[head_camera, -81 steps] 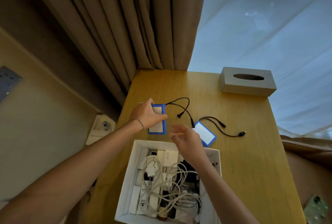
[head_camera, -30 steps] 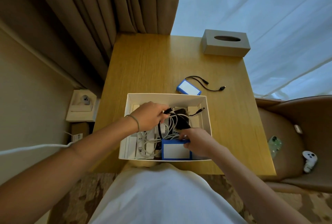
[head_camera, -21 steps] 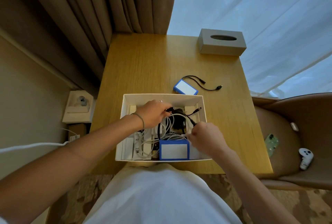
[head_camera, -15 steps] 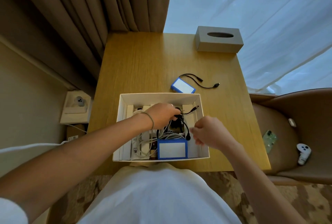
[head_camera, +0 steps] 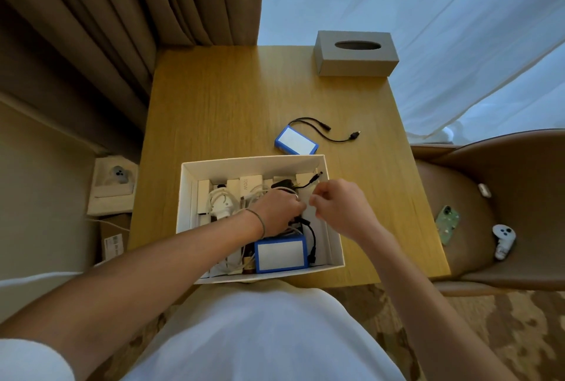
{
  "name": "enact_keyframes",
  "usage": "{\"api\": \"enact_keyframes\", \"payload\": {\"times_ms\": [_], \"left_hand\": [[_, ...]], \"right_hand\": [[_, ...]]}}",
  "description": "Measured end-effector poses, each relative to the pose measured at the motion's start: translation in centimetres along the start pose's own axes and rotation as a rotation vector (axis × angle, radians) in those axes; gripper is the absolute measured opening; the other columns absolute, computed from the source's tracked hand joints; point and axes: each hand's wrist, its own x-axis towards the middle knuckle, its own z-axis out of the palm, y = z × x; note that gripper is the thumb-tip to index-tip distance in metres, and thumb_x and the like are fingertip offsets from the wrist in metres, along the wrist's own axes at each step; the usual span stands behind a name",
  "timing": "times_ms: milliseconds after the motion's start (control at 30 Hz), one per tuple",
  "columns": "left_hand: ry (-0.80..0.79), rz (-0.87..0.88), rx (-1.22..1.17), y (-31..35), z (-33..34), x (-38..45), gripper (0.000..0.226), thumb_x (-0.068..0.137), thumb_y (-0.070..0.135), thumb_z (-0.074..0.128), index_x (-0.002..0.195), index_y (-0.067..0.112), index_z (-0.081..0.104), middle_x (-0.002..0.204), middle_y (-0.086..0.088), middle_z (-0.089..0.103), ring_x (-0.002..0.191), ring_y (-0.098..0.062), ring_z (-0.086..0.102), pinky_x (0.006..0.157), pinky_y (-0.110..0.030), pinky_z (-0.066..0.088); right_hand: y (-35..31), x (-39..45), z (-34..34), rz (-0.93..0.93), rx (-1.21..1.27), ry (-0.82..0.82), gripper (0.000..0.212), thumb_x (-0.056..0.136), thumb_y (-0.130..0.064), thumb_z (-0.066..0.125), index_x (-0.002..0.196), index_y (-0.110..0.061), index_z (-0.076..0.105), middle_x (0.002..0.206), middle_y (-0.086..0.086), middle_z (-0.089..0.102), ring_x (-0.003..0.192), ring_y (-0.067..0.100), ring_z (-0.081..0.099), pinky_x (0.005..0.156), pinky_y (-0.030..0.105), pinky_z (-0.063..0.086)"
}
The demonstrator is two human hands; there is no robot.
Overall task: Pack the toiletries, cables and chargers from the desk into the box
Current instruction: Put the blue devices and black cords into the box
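Observation:
A white box (head_camera: 253, 164) sits at the desk's near edge, filled with white chargers and tangled white cables (head_camera: 224, 201). A blue battery pack (head_camera: 281, 253) lies at its near side, its black cable (head_camera: 312, 238) looping beside it. My left hand (head_camera: 276, 212) reaches into the box's middle, fingers curled down around the black cable. My right hand (head_camera: 339, 206) hovers over the right half of the box with curled fingers, its tips close to the left hand; whether it pinches anything is hidden. A second blue battery pack (head_camera: 296, 140) with a black cable (head_camera: 331, 136) lies on the desk behind the box.
A grey tissue box (head_camera: 354, 58) stands at the wooden desk's (head_camera: 229, 105) far right corner. Curtains hang behind. A brown chair (head_camera: 504, 166) on the right holds a phone (head_camera: 447, 224) and a white controller (head_camera: 503, 241). A wall socket (head_camera: 114, 180) is at left.
The first blue pack went from the desk into the box. My right hand let go of it and of the black cable, then rose toward my left hand. My left hand pushed deeper.

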Motion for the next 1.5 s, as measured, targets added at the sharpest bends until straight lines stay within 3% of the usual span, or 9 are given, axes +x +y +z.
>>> {"api": "enact_keyframes", "payload": {"times_ms": [133, 367, 500, 633, 767, 900, 1033, 1300, 1500], "left_hand": [[-0.056, -0.013, -0.05, -0.5, -0.4, -0.1, 0.015, 0.094, 0.014, 0.055, 0.099, 0.019, 0.068, 0.098, 0.001, 0.065, 0.088, -0.017, 0.063, 0.077, -0.033, 0.055], [0.313, -0.234, -0.419, -3.1, -4.4, -0.7, 0.013, 0.093, 0.025, 0.06, 0.099, 0.025, 0.072, 0.089, 0.009, 0.069, 0.078, -0.008, 0.062, 0.072, -0.029, 0.053], [0.361, -0.414, -0.503, -5.8, -6.8, 1.6, 0.017, 0.095, 0.019, 0.058, 0.101, 0.023, 0.073, 0.085, 0.01, 0.069, 0.073, -0.007, 0.062, 0.07, -0.034, 0.056], [0.332, -0.534, -0.522, -8.1, -8.0, 4.0, 0.019, 0.093, 0.014, 0.057, 0.099, 0.022, 0.073, 0.08, 0.007, 0.068, 0.07, -0.014, 0.063, 0.068, -0.036, 0.056], [0.25, -0.606, -0.527, -9.5, -8.1, 5.5, 0.018, 0.093, 0.017, 0.058, 0.098, 0.026, 0.072, 0.085, 0.013, 0.066, 0.077, -0.01, 0.063, 0.071, -0.03, 0.055], [0.228, -0.655, -0.538, -10.3, -8.2, 6.1, 0.018, 0.093, 0.016, 0.058, 0.099, 0.026, 0.072, 0.089, 0.01, 0.068, 0.081, -0.009, 0.063, 0.075, -0.029, 0.054], [0.234, -0.681, -0.553, -10.7, -8.4, 5.8, 0.019, 0.094, 0.016, 0.057, 0.1, 0.027, 0.072, 0.091, 0.011, 0.068, 0.083, -0.007, 0.063, 0.076, -0.03, 0.056], [0.296, -0.651, -0.559, -11.1, -8.6, 4.8, 0.028, 0.093, 0.011, 0.06, 0.112, 0.03, 0.066, 0.102, 0.009, 0.063, 0.092, -0.003, 0.059, 0.084, -0.032, 0.056], [0.259, -0.489, -0.531, -10.2, -10.0, 5.7, 0.09, 0.083, 0.014, 0.076, 0.15, 0.046, 0.024, 0.152, 0.011, 0.028, 0.118, -0.011, 0.052, 0.086, -0.034, 0.056]], "right_hand": [[0.1, 0.9, -0.6, -0.011, 0.126, 0.037, 0.017, 0.096, -0.022, 0.061, 0.086, -0.02, 0.073, 0.067, -0.007, 0.07, 0.062, 0.007, 0.066, 0.061, 0.026, 0.056], [0.8, 5.1, -2.1, 0.026, 0.417, 0.181, 0.016, 0.095, -0.018, 0.064, 0.082, -0.017, 0.073, 0.064, -0.003, 0.07, 0.048, 0.002, 0.056, 0.048, 0.019, 0.045], [1.8, 9.5, -2.9, 0.072, 0.43, 0.243, 0.02, 0.092, -0.018, 0.064, 0.074, -0.024, 0.07, 0.067, -0.007, 0.07, 0.06, 0.006, 0.063, 0.053, 0.022, 0.047], [2.7, 15.5, -2.6, 0.112, 0.211, 0.089, 0.008, 0.089, -0.022, 0.065, 0.093, -0.025, 0.071, 0.092, -0.006, 0.075, 0.077, 0.006, 0.066, 0.063, 0.027, 0.055], [2.6, 20.1, -1.0, 0.049, -0.097, -0.101, 0.049, 0.083, -0.037, 0.075, 0.127, -0.021, 0.06, 0.116, 0.0, 0.069, 0.098, 0.017, 0.066, 0.079, 0.034, 0.057], [2.0, 22.4, 0.5, -0.086, -0.477, -0.193, 0.065, 0.068, -0.057, 0.078, 0.115, -0.019, 0.055, 0.105, -0.001, 0.067, 0.089, 0.021, 0.064, 0.064, 0.031, 0.05], [2.1, 23.3, 2.0, -0.148, -0.66, -0.196, 0.066, 0.069, -0.05, 0.082, 0.118, -0.017, 0.051, 0.098, 0.0, 0.062, 0.083, 0.019, 0.057, 0.059, 0.03, 0.041], [3.8, 22.1, 0.5, -0.187, -0.413, -0.041, 0.073, 0.069, -0.055, 0.076, 0.13, -0.025, 0.048, 0.11, -0.001, 0.059, 0.092, 0.017, 0.055, 0.063, 0.029, 0.045], [2.6, 18.7, -6.1, -0.265, -0.035, -0.044, 0.081, 0.068, -0.052, 0.071, 0.143, -0.031, 0.051, 0.101, -0.008, 0.051, 0.087, 0.013, 0.057, 0.07, 0.035, 0.057]]}}
